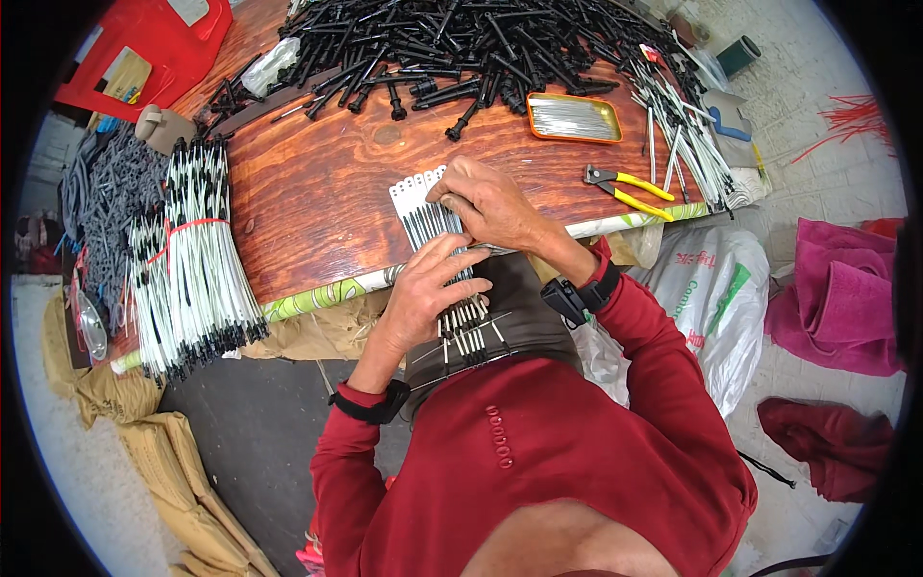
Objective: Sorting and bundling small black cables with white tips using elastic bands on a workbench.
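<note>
A white card (411, 195) with holes along its far end lies at the table's near edge, reaching toward my lap. Thin dark rods (421, 227) run side by side along it. Across these rods my left hand (435, 287) is closed, its fingers wrapped over the bundle. Black-and-white rod ends (468, 338) stick out below that hand, over my lap. My right hand (497, 205) is curled in a pinch at the card's far right side. Whatever sits between its thumb and forefinger is hidden.
Black plastic stems (452, 43) are heaped at the back. An orange-rimmed tin (575, 117) of thin wires and yellow-handled pliers (630, 190) lie right. White-and-black bundles (197, 250) stand left, near a red plastic container (144, 58). More white sticks (685, 149) lie far right.
</note>
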A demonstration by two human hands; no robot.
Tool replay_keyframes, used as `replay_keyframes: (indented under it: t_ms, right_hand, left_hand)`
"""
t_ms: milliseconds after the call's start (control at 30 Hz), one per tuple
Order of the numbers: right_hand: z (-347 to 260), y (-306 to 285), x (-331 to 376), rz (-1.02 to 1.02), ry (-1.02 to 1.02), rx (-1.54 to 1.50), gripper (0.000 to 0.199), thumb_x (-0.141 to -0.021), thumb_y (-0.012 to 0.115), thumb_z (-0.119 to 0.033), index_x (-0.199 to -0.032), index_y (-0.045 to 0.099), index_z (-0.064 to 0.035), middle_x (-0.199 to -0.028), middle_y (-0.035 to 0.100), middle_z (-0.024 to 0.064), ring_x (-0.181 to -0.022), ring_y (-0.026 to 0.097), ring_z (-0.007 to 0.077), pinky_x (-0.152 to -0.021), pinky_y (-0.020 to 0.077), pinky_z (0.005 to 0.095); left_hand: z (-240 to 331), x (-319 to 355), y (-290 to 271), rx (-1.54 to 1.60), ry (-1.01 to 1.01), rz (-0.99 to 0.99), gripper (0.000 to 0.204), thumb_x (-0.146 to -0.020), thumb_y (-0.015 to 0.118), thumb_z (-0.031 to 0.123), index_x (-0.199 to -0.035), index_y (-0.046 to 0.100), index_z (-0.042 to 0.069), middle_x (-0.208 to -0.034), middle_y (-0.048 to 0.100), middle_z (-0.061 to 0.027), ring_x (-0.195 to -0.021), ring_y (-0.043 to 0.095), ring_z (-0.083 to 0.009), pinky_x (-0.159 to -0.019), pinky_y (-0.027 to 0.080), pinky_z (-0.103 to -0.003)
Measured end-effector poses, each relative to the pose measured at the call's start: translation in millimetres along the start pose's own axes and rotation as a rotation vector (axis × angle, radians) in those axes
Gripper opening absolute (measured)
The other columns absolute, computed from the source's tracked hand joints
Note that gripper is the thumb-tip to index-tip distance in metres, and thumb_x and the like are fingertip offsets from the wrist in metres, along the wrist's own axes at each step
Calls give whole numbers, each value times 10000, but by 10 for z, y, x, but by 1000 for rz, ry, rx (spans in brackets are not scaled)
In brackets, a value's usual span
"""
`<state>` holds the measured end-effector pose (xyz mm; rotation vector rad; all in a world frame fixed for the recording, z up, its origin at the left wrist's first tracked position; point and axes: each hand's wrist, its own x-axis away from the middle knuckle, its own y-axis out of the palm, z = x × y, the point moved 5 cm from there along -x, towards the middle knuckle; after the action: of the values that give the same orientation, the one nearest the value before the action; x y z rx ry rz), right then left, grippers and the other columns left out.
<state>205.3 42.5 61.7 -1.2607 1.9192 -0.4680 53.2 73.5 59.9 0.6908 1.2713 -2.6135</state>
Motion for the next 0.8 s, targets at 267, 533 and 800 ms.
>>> replay_keyframes:
  t_ms: [267,533,800]
  right_hand:
    - [-1,-1,41,28,-16,4,109,-865,590,-14,-939,663,-47,-823,534,91,-815,553,271,-717,457,384]
    - [-1,-9,48,37,19,26,154,-847,576,27,-941,671,-51,-812,531,93,-794,550,270,-709,457,383]
    - [9,24,12,13,-13,16,153,-837,577,31,-936,661,-49,-815,520,98,-795,546,272,-695,451,384]
  left_hand:
    - [-1,12,5,-20,5,0,370,-630,729,117,-998,699,111,-1225,633,-94,-1220,535,-351,-1028,426,-489]
    - [12,-5,-7,-16,-4,7,351,-638,751,138,-985,705,111,-1219,637,-92,-1216,538,-350,-1035,424,-491]
    - [13,-8,-8,-8,-10,4,327,-659,748,132,-983,709,112,-1217,640,-90,-1217,540,-345,-1030,426,-486]
